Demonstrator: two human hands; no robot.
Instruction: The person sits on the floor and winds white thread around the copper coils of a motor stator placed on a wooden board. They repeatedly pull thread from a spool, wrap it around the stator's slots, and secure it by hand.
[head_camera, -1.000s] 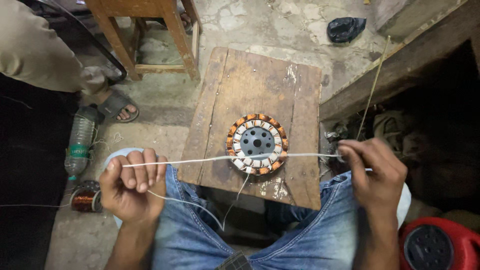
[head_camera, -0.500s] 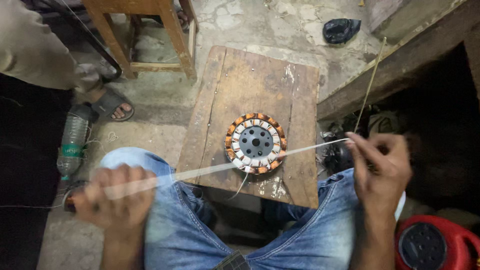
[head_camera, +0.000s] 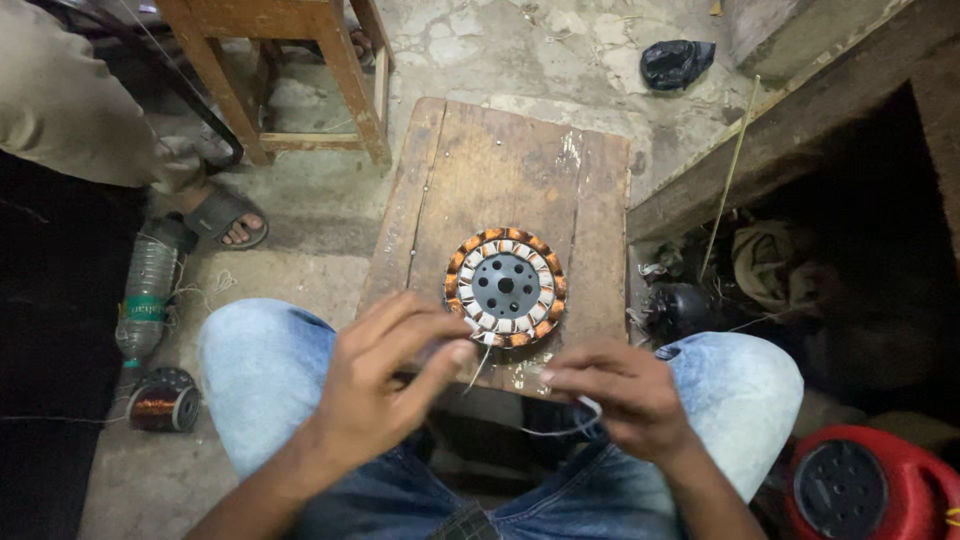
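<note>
The person is sitting with a worn wooden board (head_camera: 500, 190) resting in front of the knees, and a round motor stator (head_camera: 506, 287), ringed with copper coils and white slot paper, is lying near the board's near edge. The left hand (head_camera: 385, 385) is hovering just below and left of the stator, thumb and forefinger pinched narrow on a thin white thread (head_camera: 478, 368) that is running up to the stator's near rim. The right hand (head_camera: 615, 395) is curling loosely just below and right of the stator, fingers half closed, with a slack loop of the same thread hanging under it; whether it is actually gripping the thread I cannot tell.

As a judgement, tying off coils goes best when the thread is being kept taut close to the stator rim, with both hands working low and near the slot so the loop is seating against the winding rather than sliding over the slot paper.

Far left of the stator, a clear plastic bottle (head_camera: 148, 295) with a green label band is lying on the concrete floor, and a spool of copper wire (head_camera: 162, 400) is sitting below it. Down and right of the stator, a red round-topped container (head_camera: 870, 485) with a black centre is showing. Up and right, a crumpled black bag (head_camera: 675, 62) is lying. Another person's sandalled foot (head_camera: 228, 218) is resting left of the board, beside a wooden stool (head_camera: 290, 80).
</note>
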